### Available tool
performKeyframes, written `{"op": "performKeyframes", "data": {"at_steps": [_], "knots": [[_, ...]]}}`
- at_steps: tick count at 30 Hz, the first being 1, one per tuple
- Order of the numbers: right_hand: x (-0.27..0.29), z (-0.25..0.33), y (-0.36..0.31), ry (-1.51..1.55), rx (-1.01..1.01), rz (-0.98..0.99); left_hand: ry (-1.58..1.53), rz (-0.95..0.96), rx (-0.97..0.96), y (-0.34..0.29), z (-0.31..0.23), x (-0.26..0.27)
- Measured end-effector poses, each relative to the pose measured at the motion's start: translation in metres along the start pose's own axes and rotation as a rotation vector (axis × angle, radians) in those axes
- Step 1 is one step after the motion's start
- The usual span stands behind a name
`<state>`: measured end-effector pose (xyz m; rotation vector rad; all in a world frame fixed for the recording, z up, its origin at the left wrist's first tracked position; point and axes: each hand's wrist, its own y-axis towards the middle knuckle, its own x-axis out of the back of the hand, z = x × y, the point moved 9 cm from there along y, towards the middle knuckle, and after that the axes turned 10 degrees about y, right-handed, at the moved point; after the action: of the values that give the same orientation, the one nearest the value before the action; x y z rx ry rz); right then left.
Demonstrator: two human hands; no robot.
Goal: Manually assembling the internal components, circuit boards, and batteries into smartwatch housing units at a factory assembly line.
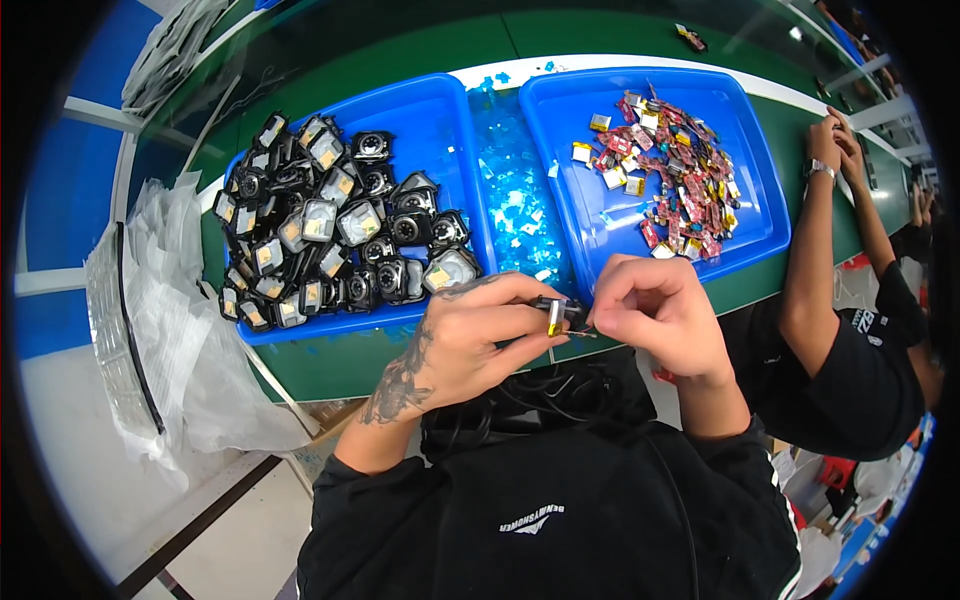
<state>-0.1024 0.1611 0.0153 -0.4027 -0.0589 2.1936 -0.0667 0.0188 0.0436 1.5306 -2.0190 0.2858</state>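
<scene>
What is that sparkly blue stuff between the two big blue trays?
Between the left blue tray of small black parts and the right blue tray of little red and silver pieces lies a heap of clear blue film scraps, seen in the head view.

Crumpled clear plastic bags (170,330) heaped at table's left end, more (175,45) at far left

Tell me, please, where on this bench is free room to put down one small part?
The right tray has bare blue floor in its left and near part, beside the heap of small batteries. The green bench top behind both trays is bare. The left tray is crowded with black camera modules; film scraps litter the gap between the trays.
</scene>
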Motion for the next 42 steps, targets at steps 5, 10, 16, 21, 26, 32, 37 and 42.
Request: {"op": "performKeyframes", "data": {"at_steps": [5, 10, 16, 21, 26, 32, 37, 42], "knots": [[0.0, -0.023, -0.005, 0.323, -0.042, -0.157, -0.225, -0.123, 0.125, -0.007, 0.016, -0.006], [0.002, -0.008, -0.016, -0.111, 0.302, -0.262, -0.53, -0.16, 0.394, -0.012, 0.04, -0.022], [-0.005, 0.003, -0.012, -0.129, 0.303, -0.352, -0.521, -0.126, 0.392, -0.01, 0.035, -0.021], [-0.005, 0.003, -0.012, -0.198, 0.429, -0.425, -0.679, -0.212, 0.374, -0.011, 0.037, -0.021], [-0.005, 0.003, -0.016, -0.263, 0.535, -0.502, -0.766, -0.23, 0.39, -0.012, 0.036, -0.024], [-0.006, 0.002, -0.01, -0.289, 0.523, -0.475, -0.726, -0.291, 0.363, -0.013, 0.035, -0.025], [-0.011, 0.001, -0.004, -0.17, 0.405, -0.451, -0.722, -0.373, 0.289, -0.014, 0.032, -0.019], [-0.018, 0.008, 0.006, -0.21, 0.352, -0.386, -0.791, -0.412, 0.283, -0.012, 0.03, -0.012]]}}
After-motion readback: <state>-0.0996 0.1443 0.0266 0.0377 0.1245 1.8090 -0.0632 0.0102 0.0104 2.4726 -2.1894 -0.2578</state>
